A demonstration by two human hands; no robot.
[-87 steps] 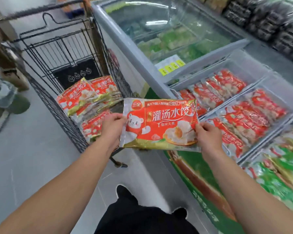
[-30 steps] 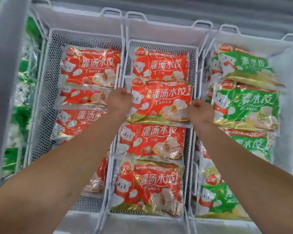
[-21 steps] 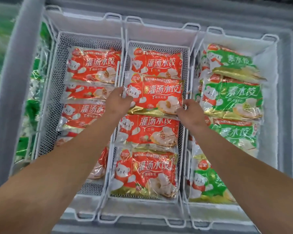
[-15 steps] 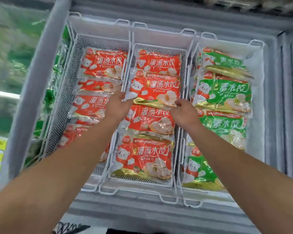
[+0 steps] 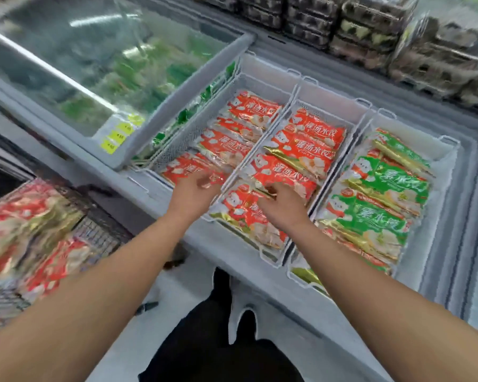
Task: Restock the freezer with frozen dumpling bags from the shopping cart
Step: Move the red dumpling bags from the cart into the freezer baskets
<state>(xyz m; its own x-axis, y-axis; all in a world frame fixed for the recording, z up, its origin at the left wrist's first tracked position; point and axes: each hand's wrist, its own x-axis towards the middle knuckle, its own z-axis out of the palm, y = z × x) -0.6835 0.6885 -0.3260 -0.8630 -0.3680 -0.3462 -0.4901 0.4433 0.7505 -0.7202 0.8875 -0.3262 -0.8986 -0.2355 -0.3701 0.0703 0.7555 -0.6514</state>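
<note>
Left hand: your left hand [image 5: 194, 192] hangs over the near end of the left basket [image 5: 188, 133], fingers loosely spread and holding nothing; whether it touches the red bags below it, you cannot tell through the blur.
Right hand: your right hand [image 5: 280, 204] sits over the near part of the middle basket [image 5: 327, 106], fingers relaxed and slightly bent, gripping nothing.
Placed bag: the red dumpling bag with the gold edge [image 5: 304, 154] lies flat in the middle basket, just beyond your right hand and apart from it, overlapping the red bags near and far of it.
Middle basket: red bags fill it in a row from near to far.
Left basket: more red bags, overlapping.
Right basket: green dumpling bags [image 5: 384, 194] stacked in the right basket [image 5: 450, 142], right of your right forearm.
Cart: the shopping cart [image 5: 100, 232] stands at the near left, with blurred red bags in the cart [image 5: 25, 227], well apart from both hands.
Freezer lid: the glass lid [image 5: 108, 67] covers the section to the far left.
</note>
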